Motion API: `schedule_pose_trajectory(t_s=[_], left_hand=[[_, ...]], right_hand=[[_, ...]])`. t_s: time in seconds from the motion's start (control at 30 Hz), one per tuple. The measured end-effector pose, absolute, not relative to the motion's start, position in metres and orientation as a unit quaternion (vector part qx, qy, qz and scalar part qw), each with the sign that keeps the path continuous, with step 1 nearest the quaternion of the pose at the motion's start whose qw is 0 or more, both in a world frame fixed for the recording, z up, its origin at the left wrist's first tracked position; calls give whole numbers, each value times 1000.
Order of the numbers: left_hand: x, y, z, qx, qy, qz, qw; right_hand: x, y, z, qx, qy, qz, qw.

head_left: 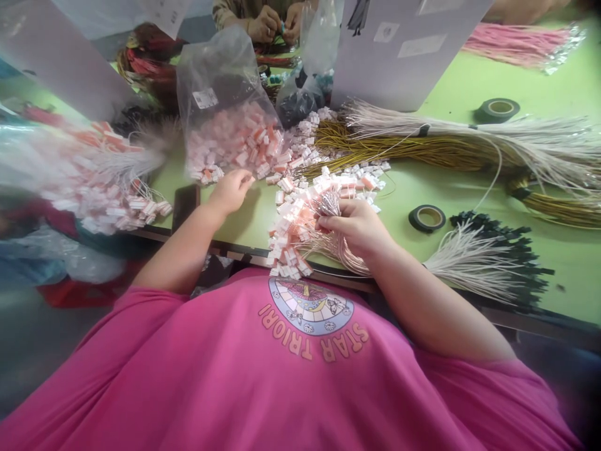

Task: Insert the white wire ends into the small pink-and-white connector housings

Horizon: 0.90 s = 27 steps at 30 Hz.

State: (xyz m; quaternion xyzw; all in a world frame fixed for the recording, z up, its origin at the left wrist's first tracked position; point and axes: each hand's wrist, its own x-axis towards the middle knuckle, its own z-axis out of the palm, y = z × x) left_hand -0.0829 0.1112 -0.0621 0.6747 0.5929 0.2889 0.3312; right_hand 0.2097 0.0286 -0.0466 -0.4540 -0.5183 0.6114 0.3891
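My left hand (231, 190) is closed in a pinch over the green table, just in front of a clear bag (216, 81) of orange and white plastic connectors (256, 141). Something small and pale may be at its fingertips, too small to make out. My right hand (359, 228) is wrapped round a bundle of thin wires (328, 203), whose silvery ends stick up above the thumb. The wires hang below this hand in a loop. Beside it, white and orange connectors (286, 241) are heaped at the table's front edge, several with wires attached.
Black tape rolls (427, 218) and a bunch of white wires with black connectors (488, 260) lie to the right. Long white and yellow wire bundles (451, 134) stretch behind. More connectors (113, 194) are piled left, beside a dark flat object (185, 208). Opposite, a co-worker's hands (275, 25) are working.
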Motion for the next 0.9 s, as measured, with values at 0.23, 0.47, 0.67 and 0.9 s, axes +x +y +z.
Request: schedule_pose_trajectory(t_s=[0.23,0.47,0.67,0.9], left_hand=[[-25,34,-3,632,424,306,572],[4,16,-15,619,477,326,532],[4,20,-17,622,494,293,533],[6,20,-15,644,501,272,510]], right_hand=[[210,29,-50,-452,-545,595,381],[208,26,-50,-408,-527,627,403],[204,21,-52,-395,-540,620,410],[201,16,-40,-441,-585,559,388]])
